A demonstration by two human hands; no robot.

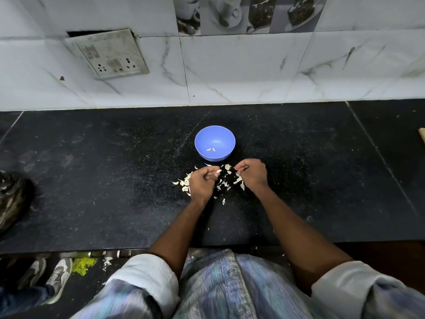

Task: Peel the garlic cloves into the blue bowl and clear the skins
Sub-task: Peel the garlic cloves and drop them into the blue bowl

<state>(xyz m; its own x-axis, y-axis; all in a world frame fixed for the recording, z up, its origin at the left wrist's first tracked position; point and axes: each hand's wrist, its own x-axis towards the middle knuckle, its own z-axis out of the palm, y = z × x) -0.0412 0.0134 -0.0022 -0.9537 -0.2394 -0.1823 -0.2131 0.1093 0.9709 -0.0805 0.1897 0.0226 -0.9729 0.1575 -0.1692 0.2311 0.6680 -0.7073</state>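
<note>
Garlic cloves (211,149), two small pale pieces, lie at the bottom of the blue bowl (214,143), which stands on the black speckled worktop (92,185) just beyond the person's hands. The left hand (202,181) has its fingers curled and pinches a small pale garlic clove (218,171) at its fingertips, held just above the worktop near the bowl's near side. The right hand (253,173) is also curled, its fingertips pinched together; a thin strip of skin seems to hang from them, though it is too small to be sure. The two hands are near each other but apart.

Garlic skins (224,183) lie scattered on the worktop beneath and between the hands, with a denser cluster (185,181) just left of the left hand and a few stray flakes (223,201) nearer the person. One pale piece (227,166) lies between the hands, close to the bowl.

Behind the worktop rises a white marbled tile wall (230,72) with a grimy switch and socket plate (108,55) hanging tilted at the left. Below the worktop's near edge, shoes (57,277) stand on the floor.
</note>
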